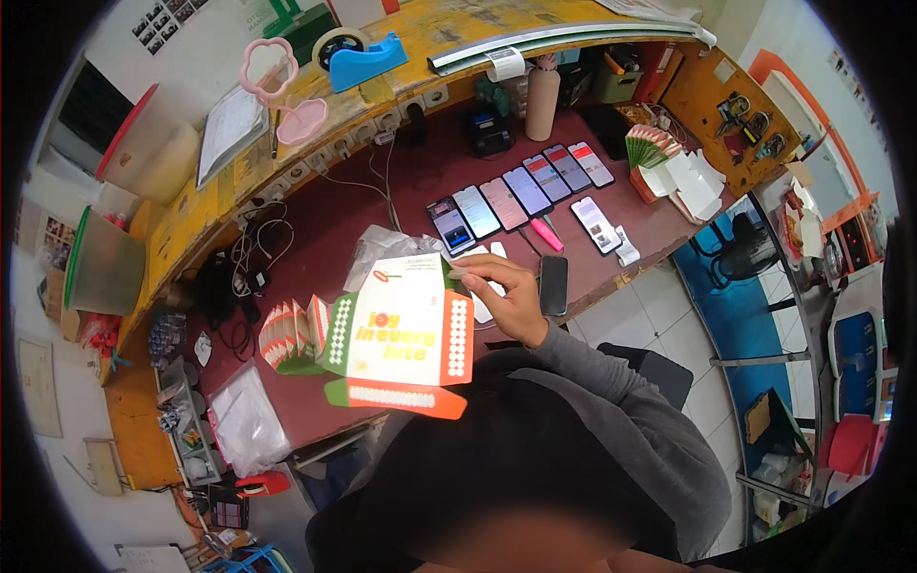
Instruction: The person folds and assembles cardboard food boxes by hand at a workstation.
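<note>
A partly unfolded food carton (401, 291), white with green and orange edges, lies in front of me at the middle of the desk. My right hand (508, 298) pinches its upper right corner flap between thumb and fingers. The carton's lower flap hangs toward my body. Just left of it, a bundle of similar patterned cartons (287, 336) rests on the dark red desk. Behind the carton is a crumpled clear plastic bag (390, 250). My left hand does not show; the carton and my head cover that area.
Several lit phones (523, 189) stand in a row toward the back, with a pink highlighter (545, 235) in front. A dark phone (553, 285) lies right of my hand. Opened white cartons (690, 183) sit at the right end. A plastic packet (246, 422) covers the left front corner.
</note>
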Available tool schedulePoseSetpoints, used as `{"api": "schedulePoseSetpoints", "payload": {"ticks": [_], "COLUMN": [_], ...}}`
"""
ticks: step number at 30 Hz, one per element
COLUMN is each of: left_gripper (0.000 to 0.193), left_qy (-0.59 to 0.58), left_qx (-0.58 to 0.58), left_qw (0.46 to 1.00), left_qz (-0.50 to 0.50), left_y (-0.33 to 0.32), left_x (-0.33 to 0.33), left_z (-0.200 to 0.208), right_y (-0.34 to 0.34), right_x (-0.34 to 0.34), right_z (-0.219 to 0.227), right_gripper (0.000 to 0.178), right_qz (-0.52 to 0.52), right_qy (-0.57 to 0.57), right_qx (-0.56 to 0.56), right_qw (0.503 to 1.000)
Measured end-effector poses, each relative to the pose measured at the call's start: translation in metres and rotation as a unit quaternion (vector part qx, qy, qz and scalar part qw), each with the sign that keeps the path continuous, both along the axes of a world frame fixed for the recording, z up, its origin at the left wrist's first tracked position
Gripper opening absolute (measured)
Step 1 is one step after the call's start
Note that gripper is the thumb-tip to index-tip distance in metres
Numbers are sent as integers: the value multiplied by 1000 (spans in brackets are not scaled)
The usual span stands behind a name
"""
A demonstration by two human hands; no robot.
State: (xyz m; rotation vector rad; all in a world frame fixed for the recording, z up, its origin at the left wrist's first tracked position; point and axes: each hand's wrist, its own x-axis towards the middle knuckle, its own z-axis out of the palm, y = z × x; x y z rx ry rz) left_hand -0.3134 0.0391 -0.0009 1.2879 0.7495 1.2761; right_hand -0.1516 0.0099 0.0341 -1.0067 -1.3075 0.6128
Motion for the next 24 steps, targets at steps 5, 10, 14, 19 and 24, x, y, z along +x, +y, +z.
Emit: {"api": "schedulePoseSetpoints", "payload": {"ticks": [5, 10, 14, 19, 24], "left_gripper": [52, 54, 57, 60, 64], "left_qy": [-24, -48, -69, -70, -108], "left_qx": [-2, -5, -3, 25, 18], "left_qw": [999, 997, 993, 989, 983], "left_qz": [29, 62, 93, 127, 145], "left_y": [-1, -3, -3, -3, 1], "left_x": [6, 13, 20, 28, 35], "left_z": [-3, -5, -5, -11, -8], "right_y": [-5, -6, -1, -1, 3], "right_x": [-2, 6, 11, 8, 19], "right_z": [1, 5, -2, -15, -20], "right_gripper": [12, 13, 13, 13, 13], "right_qz": [-13, -18, 100, 75, -31], "right_qy": [-31, -93, 159, 104, 30], "right_qx": [20, 47, -28, -36, -16], "right_qw": [999, 994, 982, 991, 999]}}
